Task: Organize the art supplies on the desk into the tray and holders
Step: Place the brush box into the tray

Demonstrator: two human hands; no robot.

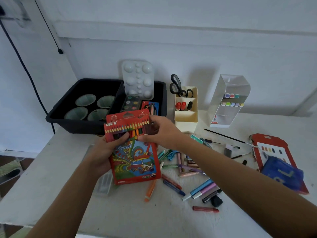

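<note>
Pencil box held off the table, just in front of the black tray: left hand grips its left edge, thumb curled over the front; right hand pinches the upper right part. Tray already carries paint cups, a paint set and a white palette; cream holder has scissors, clear holder has markers. Judged roughly midway: loose crayons, pens, brushes and a red pastel pack lie on the table at right.

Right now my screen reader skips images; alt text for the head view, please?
The left hand and right hand hold a red coloured-pencil box over a white desk strewn with crayons and markers. Behind stand a black tray and cream holder.
</note>
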